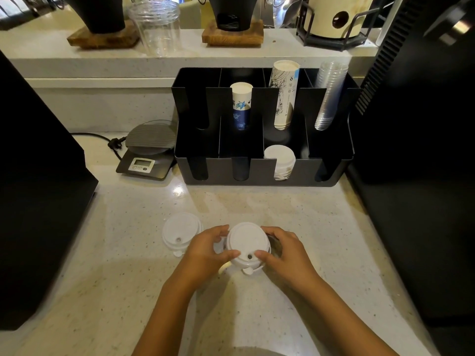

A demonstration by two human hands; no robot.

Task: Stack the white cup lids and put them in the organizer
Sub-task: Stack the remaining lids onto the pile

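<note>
On the counter, both hands' grip (left, right) clamps lid stack

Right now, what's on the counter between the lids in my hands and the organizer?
Nothing: in the head view, bare counter separates the held lid stack from the organizer.

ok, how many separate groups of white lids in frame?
3. One stack held between both hands, one stack on the counter left of it, one stack in the organizer's front row. Lids per stack unclear.
</note>
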